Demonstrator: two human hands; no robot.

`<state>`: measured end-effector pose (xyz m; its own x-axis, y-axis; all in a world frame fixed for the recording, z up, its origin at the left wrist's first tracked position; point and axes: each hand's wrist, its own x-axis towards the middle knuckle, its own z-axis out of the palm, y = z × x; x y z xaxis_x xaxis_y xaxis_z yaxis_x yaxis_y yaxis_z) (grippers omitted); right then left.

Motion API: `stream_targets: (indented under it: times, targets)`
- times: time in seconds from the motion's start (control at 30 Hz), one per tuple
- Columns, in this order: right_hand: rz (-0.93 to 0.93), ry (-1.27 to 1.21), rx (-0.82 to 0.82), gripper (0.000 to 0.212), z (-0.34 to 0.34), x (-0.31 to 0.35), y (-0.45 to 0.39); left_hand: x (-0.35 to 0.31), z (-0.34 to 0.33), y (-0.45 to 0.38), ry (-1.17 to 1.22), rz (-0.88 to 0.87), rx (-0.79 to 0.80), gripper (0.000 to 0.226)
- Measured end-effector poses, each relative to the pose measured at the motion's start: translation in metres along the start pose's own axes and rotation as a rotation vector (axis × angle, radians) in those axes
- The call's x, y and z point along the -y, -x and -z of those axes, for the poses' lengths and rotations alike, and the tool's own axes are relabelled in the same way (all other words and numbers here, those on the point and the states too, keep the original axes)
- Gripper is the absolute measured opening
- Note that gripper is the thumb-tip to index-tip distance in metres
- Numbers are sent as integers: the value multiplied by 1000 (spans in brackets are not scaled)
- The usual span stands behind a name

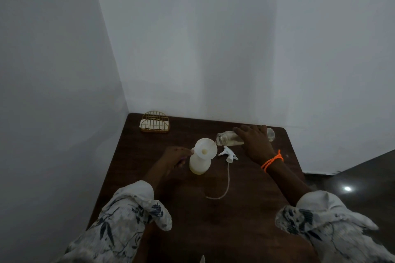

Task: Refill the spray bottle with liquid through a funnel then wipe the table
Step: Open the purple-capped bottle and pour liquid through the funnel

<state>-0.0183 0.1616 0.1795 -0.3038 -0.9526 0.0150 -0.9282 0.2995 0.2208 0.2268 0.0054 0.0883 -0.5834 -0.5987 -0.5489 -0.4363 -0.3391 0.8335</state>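
Observation:
A white spray bottle stands on the dark wooden table with a white funnel in its neck. My left hand holds the bottle's neck just under the funnel, thumb at the rim. My right hand grips a clear bottle tipped on its side, its mouth over the funnel's right edge, with pale liquid inside. The white spray head lies on the table right of the spray bottle, and its thin tube curls toward me.
A gold wire holder with white napkins sits at the table's far left corner. White walls close off the left and far sides. Dark floor shows past the table's right edge.

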Motion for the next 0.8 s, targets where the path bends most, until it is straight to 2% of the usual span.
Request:
stream_targets:
  times: [0.8]
  targets:
    - [0,-18,14,55,2,7,0,5,1,-6,-16,2,5,14]
